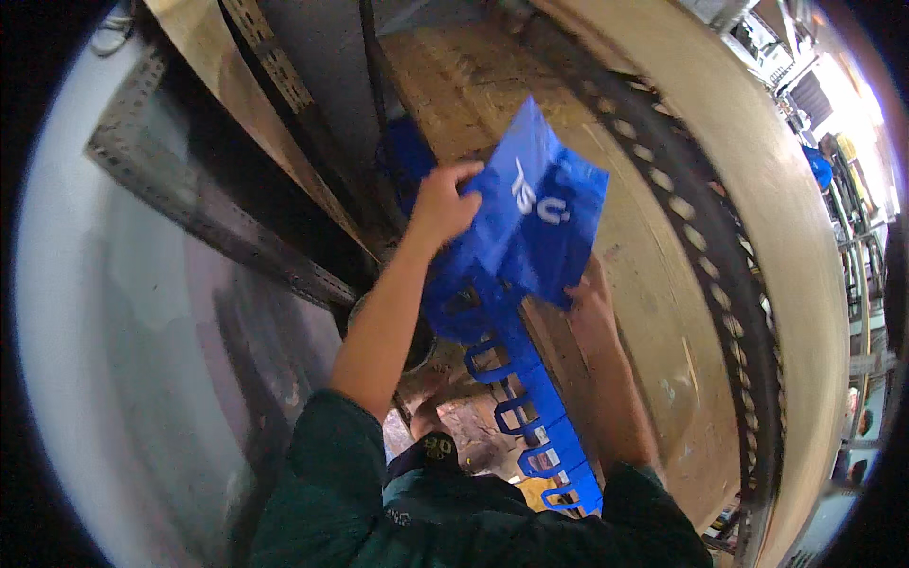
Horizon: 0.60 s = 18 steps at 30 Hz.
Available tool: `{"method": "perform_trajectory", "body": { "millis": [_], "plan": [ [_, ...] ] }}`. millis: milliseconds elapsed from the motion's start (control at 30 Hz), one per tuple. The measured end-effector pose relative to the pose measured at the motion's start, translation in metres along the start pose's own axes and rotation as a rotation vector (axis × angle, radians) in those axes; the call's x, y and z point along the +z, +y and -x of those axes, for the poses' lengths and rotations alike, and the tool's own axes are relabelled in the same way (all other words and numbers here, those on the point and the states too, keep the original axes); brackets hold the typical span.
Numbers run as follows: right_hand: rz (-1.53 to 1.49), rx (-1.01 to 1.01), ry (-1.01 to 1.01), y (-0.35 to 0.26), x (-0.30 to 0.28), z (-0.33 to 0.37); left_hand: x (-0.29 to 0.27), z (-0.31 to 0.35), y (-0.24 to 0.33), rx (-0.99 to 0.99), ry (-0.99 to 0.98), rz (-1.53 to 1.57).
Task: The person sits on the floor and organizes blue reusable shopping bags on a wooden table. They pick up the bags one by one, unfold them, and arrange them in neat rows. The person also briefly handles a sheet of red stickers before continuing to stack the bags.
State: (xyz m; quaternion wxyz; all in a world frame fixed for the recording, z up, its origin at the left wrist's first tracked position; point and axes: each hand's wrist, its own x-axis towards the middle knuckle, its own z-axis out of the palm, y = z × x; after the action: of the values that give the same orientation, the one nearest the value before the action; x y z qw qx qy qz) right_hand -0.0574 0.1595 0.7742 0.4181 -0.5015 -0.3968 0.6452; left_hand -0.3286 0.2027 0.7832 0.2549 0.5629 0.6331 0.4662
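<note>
A blue bag with white print stands raised and creased in front of me, above a wooden shelf. Its left edge is pinched between the thumb and fingers of my left hand. My right hand grips the lower right corner, its fingers partly behind the sheet. Below, more blue bags lie overlapped in a row, their loop handles sticking out to the left over the shelf's edge. The row runs from under the held bag down toward my body.
The wooden shelf board spreads to the right, with a dark perforated metal rail and a higher board beyond it. At left stand perforated metal shelf posts. A dark round container sits under my left forearm.
</note>
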Motion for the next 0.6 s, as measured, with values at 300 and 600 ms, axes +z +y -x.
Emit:
{"method": "perform_trajectory", "body": {
  "millis": [300,600],
  "plan": [
    [-0.205,-0.096,-0.036,-0.006,0.078,-0.317,-0.019,-0.094,-0.064,-0.027,0.603,0.413],
    [1.759,-0.468,0.24,-0.04,0.116,-0.532,0.072,-0.02,-0.094,0.538,0.106,0.04]
  ]
}}
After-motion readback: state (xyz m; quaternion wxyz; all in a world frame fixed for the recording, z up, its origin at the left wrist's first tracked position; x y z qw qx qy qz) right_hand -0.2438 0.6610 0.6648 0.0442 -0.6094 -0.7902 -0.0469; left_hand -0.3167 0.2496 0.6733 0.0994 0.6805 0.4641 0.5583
